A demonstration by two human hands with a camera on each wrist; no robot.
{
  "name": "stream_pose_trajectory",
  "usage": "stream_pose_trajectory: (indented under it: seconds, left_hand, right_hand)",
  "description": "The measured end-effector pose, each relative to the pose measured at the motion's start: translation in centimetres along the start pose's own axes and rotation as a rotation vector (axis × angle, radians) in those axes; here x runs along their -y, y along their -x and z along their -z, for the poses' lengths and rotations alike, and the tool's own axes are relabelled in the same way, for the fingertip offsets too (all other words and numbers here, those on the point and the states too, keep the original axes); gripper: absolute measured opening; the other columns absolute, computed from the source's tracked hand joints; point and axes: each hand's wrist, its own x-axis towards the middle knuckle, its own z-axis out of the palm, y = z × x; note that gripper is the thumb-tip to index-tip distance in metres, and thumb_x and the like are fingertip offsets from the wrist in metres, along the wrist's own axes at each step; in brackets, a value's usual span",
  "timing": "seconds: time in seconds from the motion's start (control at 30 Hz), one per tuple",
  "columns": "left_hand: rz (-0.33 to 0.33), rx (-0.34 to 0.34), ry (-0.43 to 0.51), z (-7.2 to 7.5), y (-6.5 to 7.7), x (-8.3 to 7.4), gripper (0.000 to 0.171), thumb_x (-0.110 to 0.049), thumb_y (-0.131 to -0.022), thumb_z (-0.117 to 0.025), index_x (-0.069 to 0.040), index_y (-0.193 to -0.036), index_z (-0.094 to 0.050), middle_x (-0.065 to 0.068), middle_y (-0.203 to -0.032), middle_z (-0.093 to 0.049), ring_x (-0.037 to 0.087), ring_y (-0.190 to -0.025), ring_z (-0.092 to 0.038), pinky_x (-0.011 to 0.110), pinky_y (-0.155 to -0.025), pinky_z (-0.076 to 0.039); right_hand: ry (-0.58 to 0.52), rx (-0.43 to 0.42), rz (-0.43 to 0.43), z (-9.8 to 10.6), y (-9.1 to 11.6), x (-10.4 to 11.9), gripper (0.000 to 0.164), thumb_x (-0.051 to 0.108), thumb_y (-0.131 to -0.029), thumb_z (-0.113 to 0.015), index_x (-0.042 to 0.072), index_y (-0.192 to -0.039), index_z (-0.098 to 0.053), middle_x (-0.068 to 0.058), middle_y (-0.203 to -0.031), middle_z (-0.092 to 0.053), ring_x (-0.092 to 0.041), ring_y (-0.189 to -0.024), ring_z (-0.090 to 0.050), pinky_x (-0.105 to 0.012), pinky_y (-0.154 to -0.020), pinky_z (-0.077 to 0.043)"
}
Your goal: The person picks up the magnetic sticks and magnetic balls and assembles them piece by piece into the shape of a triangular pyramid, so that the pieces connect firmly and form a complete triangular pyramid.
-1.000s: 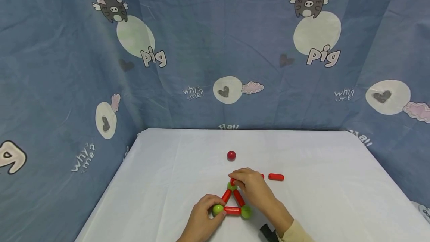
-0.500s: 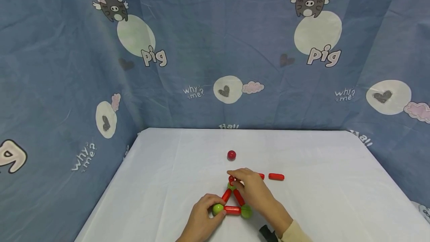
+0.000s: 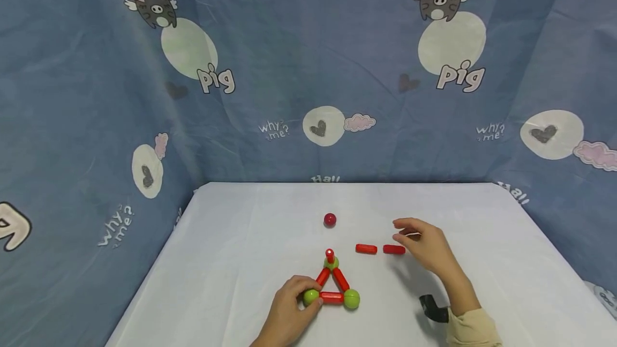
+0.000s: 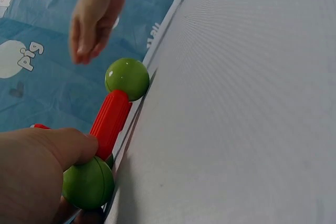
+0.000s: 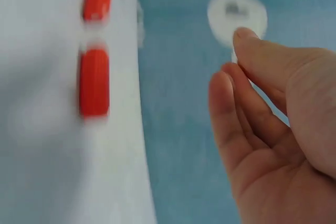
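A red-and-green triangle frame [image 3: 340,279] is laid on the white table [image 3: 482,272], base twd the person. Its 8 o'clock ball [image 3: 310,298] is gripped by the L hand [image 3: 289,307], thumb & fingers set round it; in the L wrist view the thumb is also seen against the base rod [image 3: 331,298]. By that rod the 4 o'clock ball [image 3: 351,299] is joined. On the 12 o'clock ball [image 3: 333,265] a raised rod [image 3: 330,255] is stood, its pale-centred end shown to the head cam.

Nothing is grasped by the R hand [image 3: 426,245]: it is held above the table, fingers loosely bent, small gap btwn thumb & fingertips. At approx. 1–2 o'clock fr. the frame, the inner rod [image 3: 366,249] & outer rod [image 3: 394,249] are laid end to end, slightly apart; the latter is nearest the R hand. A red ball [image 3: 330,220] is placed at 12 o'clock, beyond the frame. A blk device [image 3: 434,308] is worn at the R wrist, nr a beige sleeve [image 3: 472,328].
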Motion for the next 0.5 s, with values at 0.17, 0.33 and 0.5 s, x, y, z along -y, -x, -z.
stream_pose_trajectory:
  seconds: [0.17, 0.33, 0.5]
  left_hand:
    - [0.010, 0.002, -0.003, 0.0, -0.1, 0.1, 0.018, -0.025, -0.086, -0.081, -0.029, -0.102, -0.074, -0.012, -0.111, -0.065, 0.011, -0.108, -0.061, 0.032, -0.098, -0.053]
    - [0.008, -0.012, -0.011, 0.0, -0.1, 0.1, 0.018, -0.025, -0.086, -0.081, -0.030, -0.102, -0.074, -0.011, -0.111, -0.065, 0.013, -0.109, -0.062, 0.035, -0.099, -0.053]
    - [0.013, -0.017, -0.014, 0.1, -0.1, 0.1, 0.018, -0.026, -0.086, -0.082, -0.030, -0.101, -0.074, -0.012, -0.112, -0.065, 0.013, -0.110, -0.062, 0.036, -0.100, -0.053]
  right_hand:
    - [0.032, 0.042, -0.112, 2.3, 0.5, -3.3, 0.034, 0.024, -0.094, -0.075, 0.008, -0.123, -0.071, -0.011, -0.116, -0.074, -0.026, -0.103, -0.070, -0.034, -0.084, -0.058]
    - [0.004, 0.137, -0.143, 2.4, 0.9, -5.4, 0.037, 0.024, -0.092, -0.076, 0.004, -0.123, -0.070, -0.014, -0.120, -0.073, -0.022, -0.102, -0.069, -0.025, -0.082, -0.054]
    - [-0.015, 0.212, -0.178, 1.5, 0.9, -6.3, 0.036, 0.020, -0.090, -0.078, 0.006, -0.122, -0.070, -0.009, -0.114, -0.074, -0.016, -0.097, -0.066, -0.024, -0.080, -0.052]
